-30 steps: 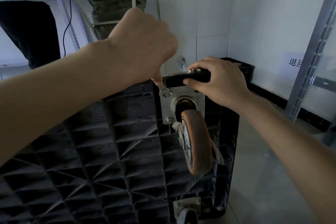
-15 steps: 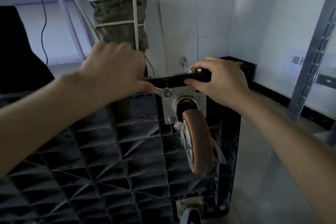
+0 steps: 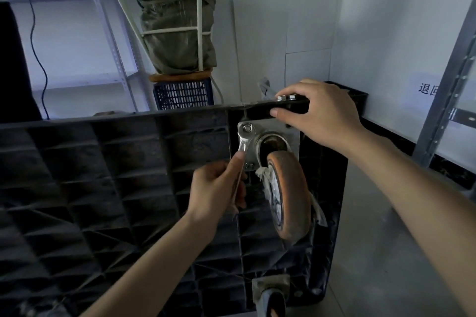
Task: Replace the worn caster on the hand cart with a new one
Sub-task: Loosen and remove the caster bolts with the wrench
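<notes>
Down at 6 o'clock, left hand [image 3: 216, 188] pinches the wrench [image 3: 242, 152], seated on the plate's 10 o'clock bolt [image 3: 247, 128]. Worn caster [image 3: 288, 195] looks heavy, stiff; I'd hold its plate [image 3: 292, 134]. Right hand [image 3: 319, 113] clamps the cart edge [image 3: 257, 108] at 12.

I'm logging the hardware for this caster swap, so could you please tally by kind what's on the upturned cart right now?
Casters: 2, orange wheel and one at the bottom edge
Wrenches: 1, held by the left hand
Bolt heads showing on the plate: 2
Nuts on the cart's top edge: 2, by the right hand
Total: 7
</notes>
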Tool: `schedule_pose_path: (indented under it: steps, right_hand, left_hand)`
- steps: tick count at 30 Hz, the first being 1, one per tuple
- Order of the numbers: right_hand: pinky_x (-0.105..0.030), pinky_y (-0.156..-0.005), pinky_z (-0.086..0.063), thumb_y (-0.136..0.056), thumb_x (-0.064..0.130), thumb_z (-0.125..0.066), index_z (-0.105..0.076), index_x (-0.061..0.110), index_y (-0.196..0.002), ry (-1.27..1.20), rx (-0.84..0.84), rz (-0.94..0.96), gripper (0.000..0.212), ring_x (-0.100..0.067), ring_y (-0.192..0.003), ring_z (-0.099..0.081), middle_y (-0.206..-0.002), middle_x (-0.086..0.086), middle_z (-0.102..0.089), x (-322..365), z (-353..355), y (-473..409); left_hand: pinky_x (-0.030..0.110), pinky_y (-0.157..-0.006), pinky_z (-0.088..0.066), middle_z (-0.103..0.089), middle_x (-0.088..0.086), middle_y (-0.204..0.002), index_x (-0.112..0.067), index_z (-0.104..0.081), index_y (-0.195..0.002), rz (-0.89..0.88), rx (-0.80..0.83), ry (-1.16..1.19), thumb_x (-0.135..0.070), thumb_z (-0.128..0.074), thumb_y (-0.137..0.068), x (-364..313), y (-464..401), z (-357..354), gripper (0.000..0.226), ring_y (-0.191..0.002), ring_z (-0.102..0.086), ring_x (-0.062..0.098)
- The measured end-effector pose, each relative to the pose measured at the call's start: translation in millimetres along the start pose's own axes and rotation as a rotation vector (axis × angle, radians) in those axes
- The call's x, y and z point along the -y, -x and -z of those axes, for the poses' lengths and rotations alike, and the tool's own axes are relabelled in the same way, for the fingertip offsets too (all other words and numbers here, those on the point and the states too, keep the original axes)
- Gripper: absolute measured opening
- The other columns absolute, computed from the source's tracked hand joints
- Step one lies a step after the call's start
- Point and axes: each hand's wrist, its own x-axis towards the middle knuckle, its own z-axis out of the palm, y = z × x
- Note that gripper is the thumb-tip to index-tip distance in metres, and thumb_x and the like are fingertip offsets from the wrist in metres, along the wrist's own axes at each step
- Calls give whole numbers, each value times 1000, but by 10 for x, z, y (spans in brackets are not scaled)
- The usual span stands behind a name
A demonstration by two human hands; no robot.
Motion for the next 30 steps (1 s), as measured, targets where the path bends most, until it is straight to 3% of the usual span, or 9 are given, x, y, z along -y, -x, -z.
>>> schedule_pose_path:
  steps: [6, 10, 13, 17, 23, 27, 30]
  right_hand:
    - [-30, -72, -43, -84, 61, -70, -72, 40, -106, 2, 5, -2, 30, -7, -92, -59, -95, 16, -64, 8, 11, 13]
    - [-31, -74, -47, -83, 61, -70, -71, 41, -105, 2, 3, -6, 30, -7, -92, -59, -95, 17, -65, 13, 10, 12]
    - [-30, -72, -44, -84, 61, -70, -71, 41, -106, 5, 3, 3, 31, -6, -92, -58, -96, 17, -64, 14, 14, 9]
    - [-27, -70, -37, -84, 61, -70, -71, 40, -107, -1, -6, 8, 31, -4, -92, -57, -95, 19, -63, 15, 10, 14]
    - [-16, -65, -32, -85, 58, -70, -72, 40, -106, 2, -9, 18, 28, -5, -88, -56, -92, 16, -63, 37, 18, 31]
    - [-14, -64, -28, -85, 56, -71, -72, 40, -105, 18, -16, 10, 26, -2, -86, -53, -90, 19, -60, 45, 27, 30]
    - [-12, -64, -27, -85, 54, -72, -72, 39, -105, 22, -20, 20, 25, -1, -85, -51, -90, 19, -59, 57, 28, 32]
  left_hand:
    - [24, -37, -32, -50, 9, -44, -1, -64, -65, -177, -80, -145, -43, -65, -95, -74, 64, 138, 51, -33, -41, 19]
    - [20, -36, -31, -51, 8, -44, -5, -67, -64, -188, -48, -219, -42, -66, -93, -194, 108, 268, 47, -33, -39, 16]
    - [24, -43, -39, -57, -3, -44, -19, -66, -57, -307, -51, -538, -49, -66, -91, -316, 38, 443, 46, -36, -45, 12]
    - [24, -47, -40, -57, -13, -47, -32, -70, -67, -609, -179, -1146, -62, -64, -87, -630, -80, 684, 37, -47, -54, 5]
    - [24, -51, -34, -57, -14, -56, -31, -72, -76, -713, -94, -1401, -70, -54, -85, -1033, -272, 689, 44, -54, -51, 5]
    - [26, -55, -40, -60, -14, -66, -35, -71, -79, -753, -45, -1571, -80, -46, -82, -1254, -400, 649, 51, -60, -51, 5]
    - [23, -52, -32, -62, -12, -71, -36, -69, -78, -817, -22, -1714, -84, -42, -82, -1408, -457, 570, 55, -63, -56, 9]
